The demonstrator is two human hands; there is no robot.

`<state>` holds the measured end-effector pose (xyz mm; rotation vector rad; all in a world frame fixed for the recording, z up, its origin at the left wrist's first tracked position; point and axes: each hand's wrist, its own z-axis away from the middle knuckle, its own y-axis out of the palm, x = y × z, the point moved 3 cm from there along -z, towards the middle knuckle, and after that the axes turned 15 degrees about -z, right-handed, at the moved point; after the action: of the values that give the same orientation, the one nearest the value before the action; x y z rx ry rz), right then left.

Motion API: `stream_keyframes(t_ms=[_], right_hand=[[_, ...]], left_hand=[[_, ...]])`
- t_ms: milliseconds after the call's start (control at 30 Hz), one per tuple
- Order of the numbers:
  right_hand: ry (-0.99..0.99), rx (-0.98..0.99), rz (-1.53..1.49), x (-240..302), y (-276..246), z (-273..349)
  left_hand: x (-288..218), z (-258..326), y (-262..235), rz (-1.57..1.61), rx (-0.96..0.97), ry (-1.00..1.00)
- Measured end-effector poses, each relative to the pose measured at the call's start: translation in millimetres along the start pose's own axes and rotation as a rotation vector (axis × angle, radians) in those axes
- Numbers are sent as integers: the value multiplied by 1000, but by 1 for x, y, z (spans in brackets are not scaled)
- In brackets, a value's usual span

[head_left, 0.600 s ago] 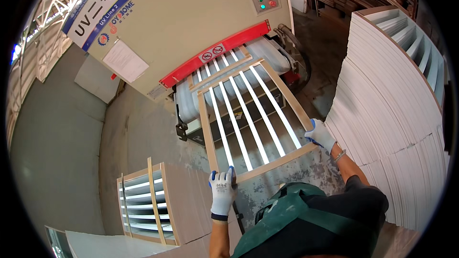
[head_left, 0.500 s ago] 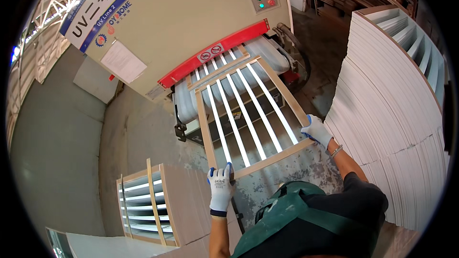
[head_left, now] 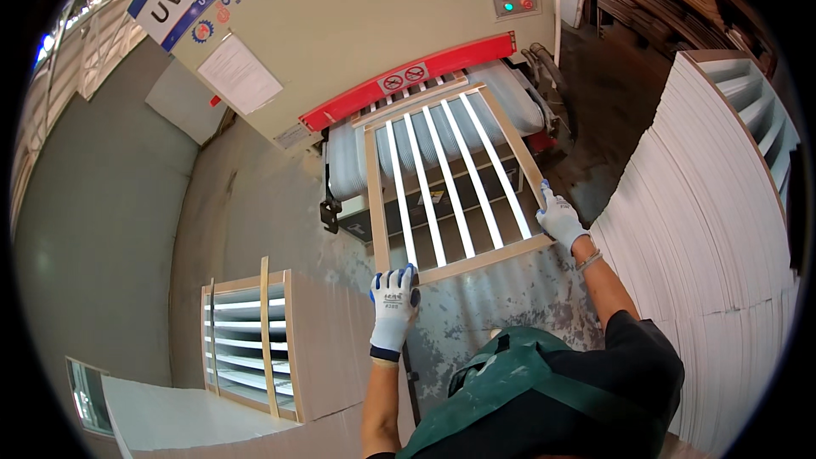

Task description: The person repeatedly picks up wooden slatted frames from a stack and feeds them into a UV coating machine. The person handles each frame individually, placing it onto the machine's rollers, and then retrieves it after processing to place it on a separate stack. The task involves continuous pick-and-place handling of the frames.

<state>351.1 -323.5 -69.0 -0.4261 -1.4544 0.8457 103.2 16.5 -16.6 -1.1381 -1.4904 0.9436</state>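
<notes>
The frame (head_left: 447, 178) spans from the belt (head_left: 520, 106) to the person, its far end over the belt just beside a second frame (head_left: 398, 104), whose far part passes beneath the red bar (head_left: 459, 58); whether the two touch is hard to tell. Its near end hangs over the floor. The left hand (head_left: 394, 302) is curled closed over the near left corner. The right hand (head_left: 562, 219) lies at the near right corner, fingers only partly bent along the side rail; how firmly it grips cannot be told. An early release might let the unsupported end tip off the belt. Uneven pushing could skew it into the second frame, and lifting the far end could catch the bar.
</notes>
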Motion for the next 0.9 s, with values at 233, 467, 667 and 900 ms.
stream_keyframes(t_ms=[233, 467, 667, 900], right_hand=[[24, -4, 10, -3, 14, -41], [-111, -28, 3, -24, 46, -77], [-299, -21, -129, -39, 40, -121], [-61, -4, 36, -20, 53, -190]], left_hand=[[7, 40, -16, 10, -16, -117], [13, 115, -24, 13, 105, -236], [11, 180, -58, 54, 134, -437], [39, 264, -134, -107, 48, -732]])
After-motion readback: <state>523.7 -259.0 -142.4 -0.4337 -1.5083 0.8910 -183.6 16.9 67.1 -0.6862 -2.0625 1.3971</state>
